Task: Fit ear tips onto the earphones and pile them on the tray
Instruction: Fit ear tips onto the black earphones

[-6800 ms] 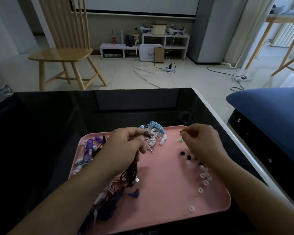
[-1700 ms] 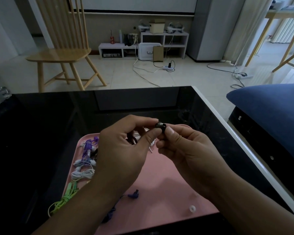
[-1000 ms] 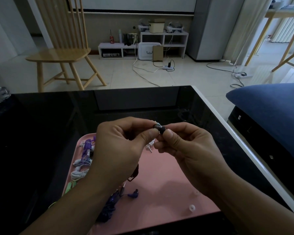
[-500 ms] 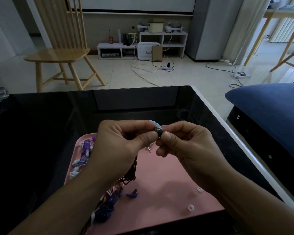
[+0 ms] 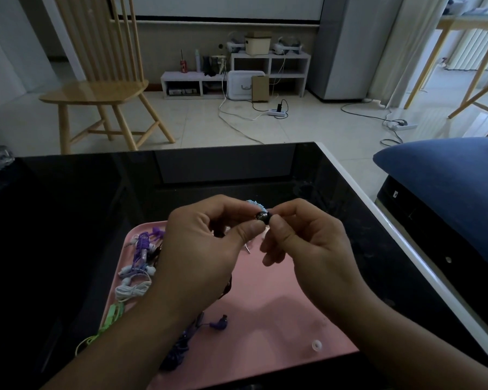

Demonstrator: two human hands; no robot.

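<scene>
Glossy black glass table (image 5: 102, 198) with a white edge carried a flat, smooth pink tray (image 5: 279, 313) with rounded corners; behind it stood a pale wooden chair (image 5: 102, 88) on a tiled floor. Both hands were raised above the tray, left hand (image 5: 206, 249) curled with thumb and forefinger pinching a small round dark earbud (image 5: 261, 216), right hand (image 5: 307, 243) curled with thumb and forefinger pinching a dark ear tip (image 5: 267, 219) pressed against that earbud. On the tray lay coiled earphone bundles (image 5: 141, 257) in purple, white and green along the left side, a dark blue cord with an angled plug (image 5: 219, 324) near the middle, and one translucent ring-shaped loose tip (image 5: 316, 345) near the front right.
</scene>
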